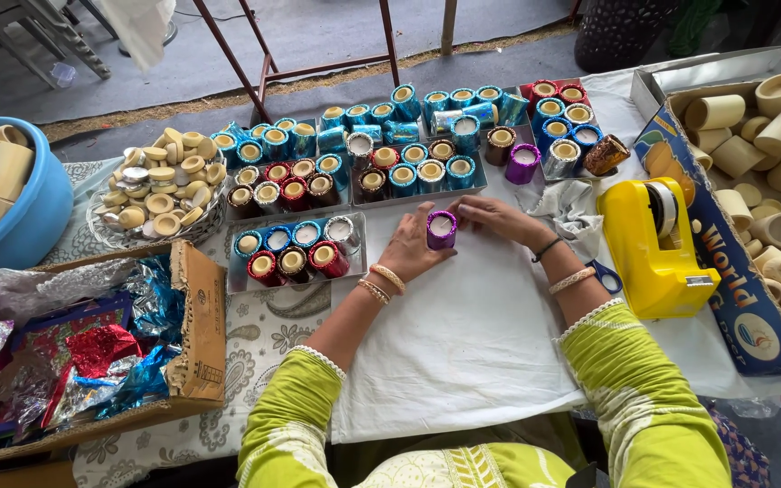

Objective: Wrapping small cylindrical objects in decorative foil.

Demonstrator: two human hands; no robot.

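A small purple foil-wrapped cup (pixel 441 230) with a white top stands on the white cloth (pixel 463 334) in the middle. My left hand (pixel 411 246) wraps around its left side, thumb against the foil. My right hand (pixel 497 217) touches its right side with the fingertips. Both wrists wear bangles and the sleeves are light green.
Metal trays (pixel 354 262) behind hold several foil-wrapped cups in blue, red and brown. A yellow tape dispenser (pixel 657 244) and scissors (pixel 604 276) lie right, beside a box of bare cups (pixel 770 181). A cardboard box of foil sheets (pixel 92 352) sits left, with a blue tub (pixel 33 212).
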